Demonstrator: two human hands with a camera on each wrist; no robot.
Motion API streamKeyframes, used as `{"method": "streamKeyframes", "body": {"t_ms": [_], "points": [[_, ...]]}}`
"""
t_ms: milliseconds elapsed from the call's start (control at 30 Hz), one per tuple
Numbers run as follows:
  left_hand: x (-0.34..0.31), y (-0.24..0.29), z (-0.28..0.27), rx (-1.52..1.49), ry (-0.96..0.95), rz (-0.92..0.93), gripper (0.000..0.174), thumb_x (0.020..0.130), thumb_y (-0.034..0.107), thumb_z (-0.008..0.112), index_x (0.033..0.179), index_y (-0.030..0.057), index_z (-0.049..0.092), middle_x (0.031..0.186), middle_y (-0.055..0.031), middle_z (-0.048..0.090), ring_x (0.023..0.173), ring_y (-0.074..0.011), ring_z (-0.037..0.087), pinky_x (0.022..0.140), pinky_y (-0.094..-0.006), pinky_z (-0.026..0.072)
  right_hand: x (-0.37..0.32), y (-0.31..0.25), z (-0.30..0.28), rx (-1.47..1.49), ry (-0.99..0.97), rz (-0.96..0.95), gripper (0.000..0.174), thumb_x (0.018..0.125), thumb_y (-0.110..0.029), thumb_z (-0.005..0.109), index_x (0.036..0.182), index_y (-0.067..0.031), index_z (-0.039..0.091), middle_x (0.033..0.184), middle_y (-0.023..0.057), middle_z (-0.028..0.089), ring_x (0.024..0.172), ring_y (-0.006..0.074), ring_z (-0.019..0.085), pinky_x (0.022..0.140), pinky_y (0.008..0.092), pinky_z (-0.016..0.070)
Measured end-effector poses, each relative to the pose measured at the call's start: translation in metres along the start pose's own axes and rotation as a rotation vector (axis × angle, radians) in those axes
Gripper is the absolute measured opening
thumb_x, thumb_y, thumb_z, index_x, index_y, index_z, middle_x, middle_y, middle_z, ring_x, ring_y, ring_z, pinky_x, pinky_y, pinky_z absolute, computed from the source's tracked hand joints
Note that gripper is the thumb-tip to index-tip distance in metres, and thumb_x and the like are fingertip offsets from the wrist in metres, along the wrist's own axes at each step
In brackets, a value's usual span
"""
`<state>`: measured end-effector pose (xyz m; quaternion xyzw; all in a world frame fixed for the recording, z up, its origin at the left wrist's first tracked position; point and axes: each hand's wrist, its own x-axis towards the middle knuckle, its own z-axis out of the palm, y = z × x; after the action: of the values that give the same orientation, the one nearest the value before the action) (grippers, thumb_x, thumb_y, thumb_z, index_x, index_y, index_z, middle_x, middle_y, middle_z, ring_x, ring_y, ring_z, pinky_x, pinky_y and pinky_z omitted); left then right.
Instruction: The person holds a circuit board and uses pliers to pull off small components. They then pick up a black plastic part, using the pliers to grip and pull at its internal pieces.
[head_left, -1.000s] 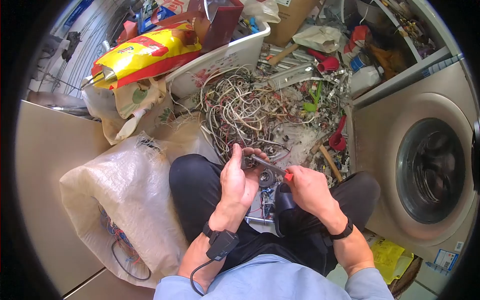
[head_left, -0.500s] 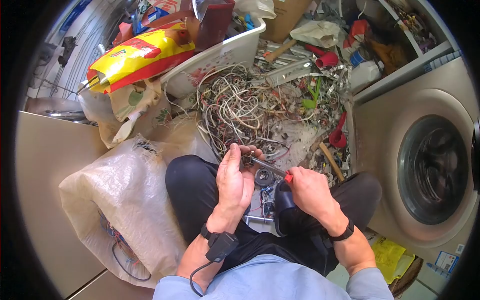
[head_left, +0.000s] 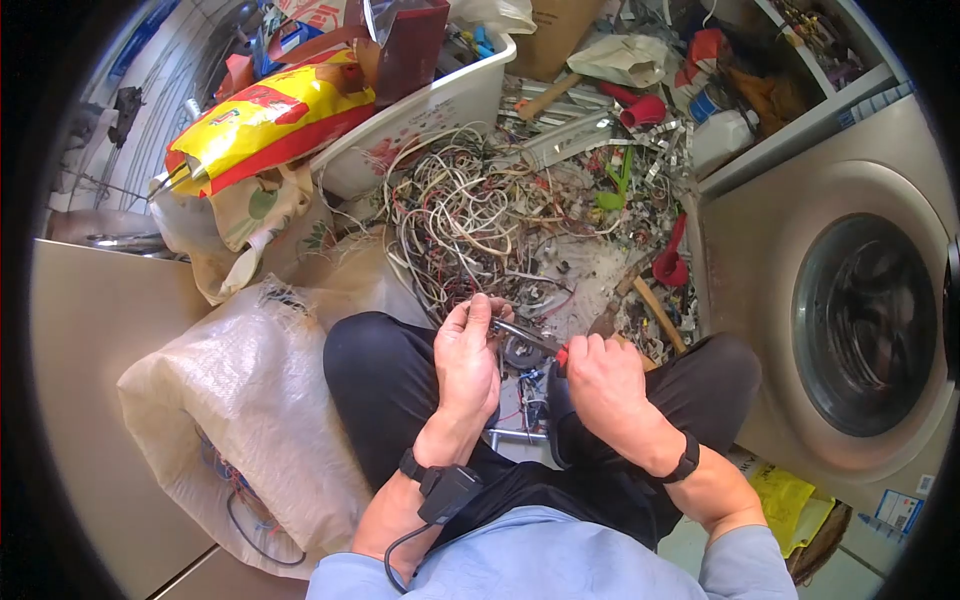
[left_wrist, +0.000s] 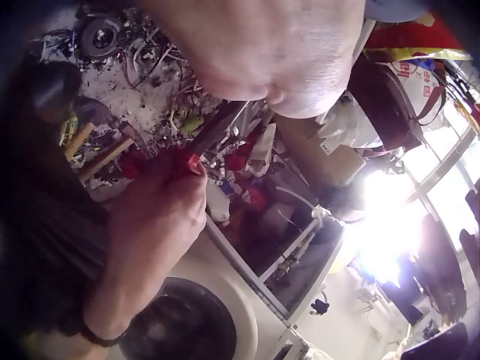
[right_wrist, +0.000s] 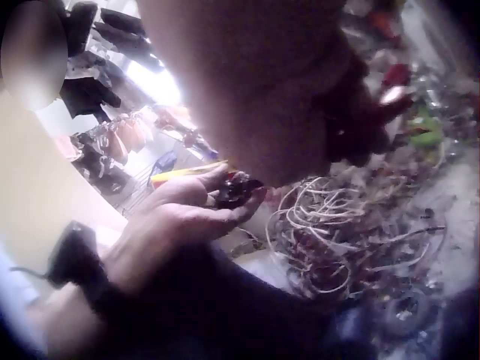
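My left hand [head_left: 468, 368] is raised over the lap, thumb and fingers pinching a small dark part [right_wrist: 237, 190] with metal bits on it. In the head view, the fingers mostly hide that part. My right hand [head_left: 607, 385] grips a red-handled tool [head_left: 530, 337] with a long metal shaft. The shaft slants up and left, its tip right at the left fingertips. Most of the handle is covered by the right fist, and a red end [left_wrist: 193, 163] shows beside the thumb in the left wrist view.
Ahead lies a tangle of wires [head_left: 455, 205] among scraps. A round dark part [head_left: 522, 352] is beneath the hands. A wooden handle [head_left: 660, 315] and red scoop [head_left: 671, 265] lie right, near the washing machine [head_left: 860, 320]. A white sack [head_left: 240, 390] stands left; a white tub [head_left: 420, 125] stands behind.
The left fingers have drawn in around the small part, and the thumb has bent over it. The right hand has turned slightly, with the tool still against the left fingers. The head view has shifted slightly.
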<state>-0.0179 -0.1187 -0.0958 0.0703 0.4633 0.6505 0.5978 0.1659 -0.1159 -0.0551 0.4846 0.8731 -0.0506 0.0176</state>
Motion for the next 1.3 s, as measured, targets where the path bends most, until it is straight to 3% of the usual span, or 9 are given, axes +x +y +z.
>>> {"method": "streamKeyframes", "body": {"t_ms": [167,367,767,1300], "points": [[0.002,-0.003,-0.004,-0.078,0.007,-0.001,0.027,0.106,0.025,0.059,0.104,0.0002,0.067,0.103,-0.0098,0.069,0.098,-0.0202,0.067,0.096,-0.0382,0.0547,-0.001,0.003,0.0,0.096,-0.126,0.035,0.01,0.086,-0.015,0.061,0.088,-0.0053,0.061,0.078,0.0109,0.067,0.072,0.0295,0.069,0.065,0.0441,0.0507],[0.003,-0.001,0.003,-0.132,-0.019,-0.02,0.029,0.106,0.027,0.059,0.104,-0.0006,0.067,0.105,-0.011,0.069,0.102,-0.0229,0.066,0.098,-0.0403,0.0539,0.0,0.015,-0.005,0.126,-0.095,0.017,0.01,0.084,-0.011,0.063,0.089,-0.0027,0.059,0.079,0.0136,0.065,0.072,0.0329,0.068,0.067,0.0457,0.0523],[0.002,0.0,0.01,-0.167,0.021,-0.053,0.034,0.108,0.029,0.054,0.107,-0.0025,0.065,0.106,-0.0122,0.067,0.103,-0.0245,0.065,0.099,-0.0419,0.053,-0.004,0.021,-0.009,0.09,-0.035,0.003,0.009,0.086,-0.015,0.062,0.089,-0.006,0.063,0.078,0.0104,0.068,0.072,0.0282,0.07,0.065,0.0429,0.0499],[-0.001,0.005,0.009,-0.23,-0.002,-0.056,0.033,0.107,0.031,0.056,0.105,-0.0001,0.066,0.101,-0.0094,0.066,0.096,-0.0214,0.064,0.091,-0.0355,0.0526,-0.003,0.021,-0.013,0.147,-0.018,-0.029,0.009,0.085,-0.013,0.062,0.09,-0.0054,0.061,0.081,0.0117,0.067,0.073,0.0294,0.069,0.066,0.0436,0.0484]]}}
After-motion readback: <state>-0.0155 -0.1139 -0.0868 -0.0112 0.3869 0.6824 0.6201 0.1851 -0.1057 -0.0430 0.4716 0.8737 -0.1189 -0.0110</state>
